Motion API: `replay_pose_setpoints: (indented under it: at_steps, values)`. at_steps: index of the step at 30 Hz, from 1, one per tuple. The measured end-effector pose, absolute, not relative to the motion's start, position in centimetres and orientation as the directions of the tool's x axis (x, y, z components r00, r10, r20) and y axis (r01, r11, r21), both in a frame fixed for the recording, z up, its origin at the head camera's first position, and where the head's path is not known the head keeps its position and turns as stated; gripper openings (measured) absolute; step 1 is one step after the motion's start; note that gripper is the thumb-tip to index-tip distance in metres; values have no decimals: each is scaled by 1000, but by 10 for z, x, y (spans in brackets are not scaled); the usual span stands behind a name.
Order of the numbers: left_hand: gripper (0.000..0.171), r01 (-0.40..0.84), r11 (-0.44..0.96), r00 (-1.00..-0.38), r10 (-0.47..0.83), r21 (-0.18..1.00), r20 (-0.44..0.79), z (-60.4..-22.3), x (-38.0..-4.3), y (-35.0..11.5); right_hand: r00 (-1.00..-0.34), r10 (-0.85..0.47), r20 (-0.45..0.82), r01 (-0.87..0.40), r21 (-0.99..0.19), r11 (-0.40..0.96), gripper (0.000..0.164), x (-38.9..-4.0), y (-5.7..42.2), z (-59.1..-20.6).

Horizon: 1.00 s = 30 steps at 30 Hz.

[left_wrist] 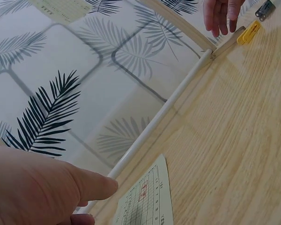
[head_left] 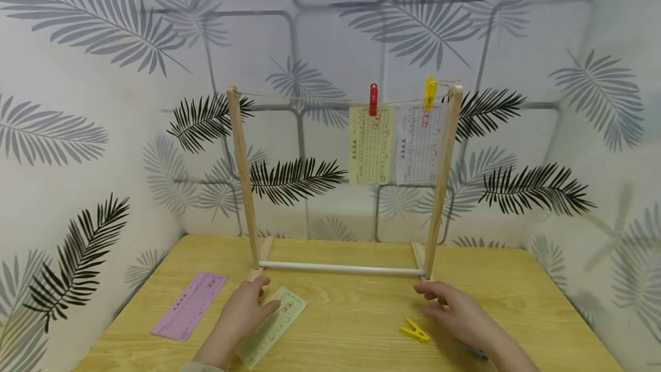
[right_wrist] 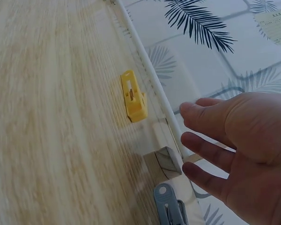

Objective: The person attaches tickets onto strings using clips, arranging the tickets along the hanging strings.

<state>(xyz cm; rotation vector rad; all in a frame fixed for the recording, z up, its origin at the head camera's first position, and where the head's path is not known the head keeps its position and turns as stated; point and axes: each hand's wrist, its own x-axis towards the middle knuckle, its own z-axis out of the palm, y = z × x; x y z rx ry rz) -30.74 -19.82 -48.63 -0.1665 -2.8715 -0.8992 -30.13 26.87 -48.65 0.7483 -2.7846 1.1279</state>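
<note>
My left hand (head_left: 242, 312) hovers over a pale green printed slip (head_left: 276, 323) on the table, thumb extended and fingers loosely bent, with nothing in its grasp. To its left lies a pink printed slip (head_left: 190, 306). On the other side, my right hand (head_left: 457, 312) is held above the table near the rack's right foot, its fingers relaxed and apart in the right wrist view. Close by it lie a yellow clothespin (head_left: 415, 330) and a grey clothespin (right_wrist: 168, 204), which the right forearm partly covers in the head view.
A wooden rack with two posts (head_left: 244, 177) and a white crossbar (head_left: 341, 268) stands on the table (head_left: 341, 309). From its string, a red clothespin (head_left: 373, 99) holds a yellowish slip (head_left: 370, 148), and a yellow clothespin (head_left: 430, 94) a white slip (head_left: 417, 151). Patterned walls stand behind.
</note>
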Motion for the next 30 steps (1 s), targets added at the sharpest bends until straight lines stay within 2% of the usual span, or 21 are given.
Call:
replay_pose_setpoints:
  at_steps: [5,11,19,30]
  values:
    - [57,142,846,-983,59,515,174,-486,-305,-199,-869,-455,193,-463,-640,613,41,-301,274,-489]
    - [54,129,869,-988,69,477,141,-486,-304,-201,-866,-477,152,-450,-652,610,43,-302,276,-491]
    - [62,113,908,-992,83,404,91,-485,-294,-197,-841,-524,133,-478,-635,606,44,-301,278,-498]
    - [57,118,925,-990,79,360,119,-486,-294,-197,-825,-559,82,-458,-676,577,44,-306,277,-501]
